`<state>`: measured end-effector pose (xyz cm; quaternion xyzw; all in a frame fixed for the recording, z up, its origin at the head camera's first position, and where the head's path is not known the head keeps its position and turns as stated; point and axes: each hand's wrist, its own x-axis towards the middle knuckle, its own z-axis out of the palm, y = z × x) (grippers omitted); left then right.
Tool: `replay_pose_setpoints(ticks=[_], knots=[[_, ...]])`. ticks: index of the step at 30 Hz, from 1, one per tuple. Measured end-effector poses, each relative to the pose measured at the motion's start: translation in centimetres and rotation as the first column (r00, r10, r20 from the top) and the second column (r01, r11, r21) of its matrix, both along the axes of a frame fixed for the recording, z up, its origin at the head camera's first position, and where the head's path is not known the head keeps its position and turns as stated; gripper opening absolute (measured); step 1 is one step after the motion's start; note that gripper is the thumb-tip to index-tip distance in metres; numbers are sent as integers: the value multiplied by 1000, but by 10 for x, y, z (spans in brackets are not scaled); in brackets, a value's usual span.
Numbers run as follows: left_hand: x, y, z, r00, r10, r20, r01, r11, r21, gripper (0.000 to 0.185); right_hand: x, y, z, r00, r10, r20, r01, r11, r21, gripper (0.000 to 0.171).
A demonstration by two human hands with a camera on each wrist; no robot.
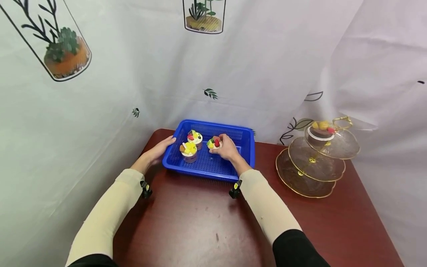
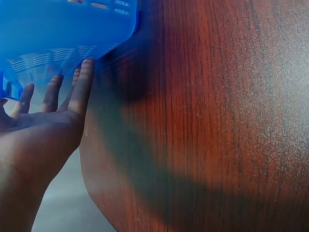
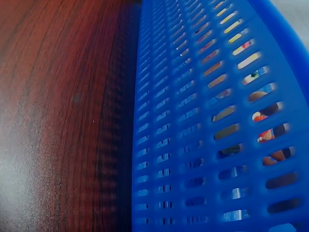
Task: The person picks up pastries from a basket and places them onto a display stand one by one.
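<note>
A blue perforated plastic basket (image 1: 207, 170) stands near the table's back edge. My left hand (image 1: 160, 149) is at its left side; in the left wrist view the hand's straight fingers (image 2: 81, 89) touch the outer wall. Inside the basket, my right hand (image 1: 228, 147) grips a fruit-topped dessert cup (image 1: 213, 143), red and yellow on top. Two more dessert cups stand left of it: one with yellow topping (image 1: 190, 152), one with mixed fruit (image 1: 195, 138) behind it. The basket's slotted wall hides most of the right hand in the right wrist view.
On the right of the brown wooden table (image 1: 200, 215) stands a three-tier clear stand (image 1: 311, 163) with gold rims. Its top tier bears another dessert cup (image 1: 321, 134). Patterned white cloth (image 1: 267, 66) hangs behind and beside the table.
</note>
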<state>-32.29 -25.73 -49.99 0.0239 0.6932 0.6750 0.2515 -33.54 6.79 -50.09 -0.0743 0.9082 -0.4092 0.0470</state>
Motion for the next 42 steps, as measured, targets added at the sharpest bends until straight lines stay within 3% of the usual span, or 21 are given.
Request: replay_pose_setpoints(ticks=[14, 20, 33, 42], knots=[[0, -1, -2, 1000, -2, -11, 2, 1000, 1, 68, 3, -2, -2, 993, 115, 18, -116, 988, 100, 62], [2, -2, -1, 1000, -5, -10, 5, 1000, -8, 70, 5, -3, -1, 993, 109, 34, -112, 989, 101, 56], [-2, 5, -2, 1000, -2, -10, 2, 1000, -12, 70, 7, 2, 7, 995, 96, 9, -95, 994, -52, 55], [-1, -2, -5, 1000, 7, -4, -7, 1000, -4, 73, 18, 3, 30, 980, 194, -48, -199, 967, -159, 55]])
